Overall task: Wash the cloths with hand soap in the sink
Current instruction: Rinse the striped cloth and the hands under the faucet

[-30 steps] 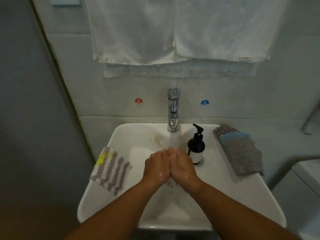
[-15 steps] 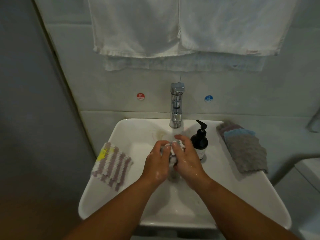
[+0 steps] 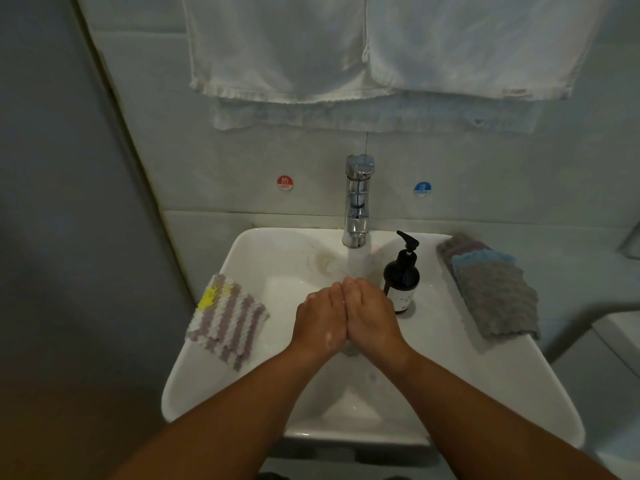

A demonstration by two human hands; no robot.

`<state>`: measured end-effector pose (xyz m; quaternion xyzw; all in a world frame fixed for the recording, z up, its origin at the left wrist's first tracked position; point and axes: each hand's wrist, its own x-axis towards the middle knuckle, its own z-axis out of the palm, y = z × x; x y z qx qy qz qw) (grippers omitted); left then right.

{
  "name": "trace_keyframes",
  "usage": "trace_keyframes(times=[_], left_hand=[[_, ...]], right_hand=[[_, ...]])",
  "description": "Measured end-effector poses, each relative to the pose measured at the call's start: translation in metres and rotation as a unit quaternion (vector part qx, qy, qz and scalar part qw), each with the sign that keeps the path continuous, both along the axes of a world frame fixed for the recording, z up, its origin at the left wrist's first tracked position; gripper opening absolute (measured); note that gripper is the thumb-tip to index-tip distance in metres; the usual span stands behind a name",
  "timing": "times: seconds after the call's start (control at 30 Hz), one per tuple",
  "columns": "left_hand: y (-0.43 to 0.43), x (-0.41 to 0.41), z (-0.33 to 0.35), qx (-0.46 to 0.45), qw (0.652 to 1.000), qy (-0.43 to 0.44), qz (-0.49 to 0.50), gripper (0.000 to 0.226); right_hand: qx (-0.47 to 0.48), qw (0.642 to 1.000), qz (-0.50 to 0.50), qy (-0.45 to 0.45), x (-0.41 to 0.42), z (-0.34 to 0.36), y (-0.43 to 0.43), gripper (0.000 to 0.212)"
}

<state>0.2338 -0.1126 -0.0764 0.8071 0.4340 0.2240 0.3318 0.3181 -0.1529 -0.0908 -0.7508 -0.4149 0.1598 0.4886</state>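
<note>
Hands met under the stream from the tap (image 3: 358, 202): the left hand (image 3: 320, 320) and right hand (image 3: 372, 317) were pressed together side by side, fingers close and nearly straight, a grey bit of cloth (image 3: 349, 348) showing below their heels, over the sink (image 3: 485, 375). Just right stood the black soap bottle (image 3: 401, 282). A striped cloth (image 3: 227, 320) lay on the sink's left rim, a stack of cloths (image 3: 495, 292) on its right.

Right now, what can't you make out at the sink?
Head view only.
- Between left hand and right hand: pressed palms hide whatever they hold.
- Drain of the sink: under the hands.
- Label on the soap bottle: print too small.
- Tops of the white towels: cut off by the upper edge.
</note>
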Motion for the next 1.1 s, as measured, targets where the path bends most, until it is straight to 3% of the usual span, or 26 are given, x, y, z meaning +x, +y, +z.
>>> trace_keyframes(times=[0.23,0.43,0.5,0.63,0.73,0.8,0.93,1.1], left_hand=[[0.0,-0.002,0.003,-0.024,1.0,-0.002,0.002,0.055],[-0.004,-0.002,0.006,-0.05,0.999,-0.011,0.016,0.052],[-0.004,0.0,0.001,-0.099,0.992,-0.059,0.048,0.055],[0.002,0.002,-0.007,-0.244,0.948,-0.187,0.08,0.04],[0.006,-0.001,-0.004,-0.264,0.927,-0.251,0.086,0.023],[0.004,0.0,-0.003,-0.236,0.936,-0.247,0.081,0.022],[-0.003,0.001,-0.003,-0.176,0.963,-0.187,0.081,0.04],[-0.006,-0.002,0.0,-0.182,0.977,-0.099,0.057,0.063]], right_hand=[[-0.041,0.996,0.02,-0.072,0.001,0.01,-0.001,0.045],[-0.045,0.997,0.002,-0.057,-0.001,0.015,-0.005,0.049],[-0.035,0.999,-0.016,-0.001,-0.001,0.01,-0.003,0.046],[-0.012,0.969,-0.01,0.248,0.006,0.01,-0.003,0.029],[0.032,0.95,0.039,0.307,0.012,0.013,-0.008,0.023],[0.052,0.961,0.069,0.264,0.01,0.008,-0.009,0.026],[0.054,0.996,0.077,-0.012,0.005,-0.003,-0.01,0.023],[-0.01,0.992,0.042,-0.119,0.005,-0.004,-0.005,0.03]])
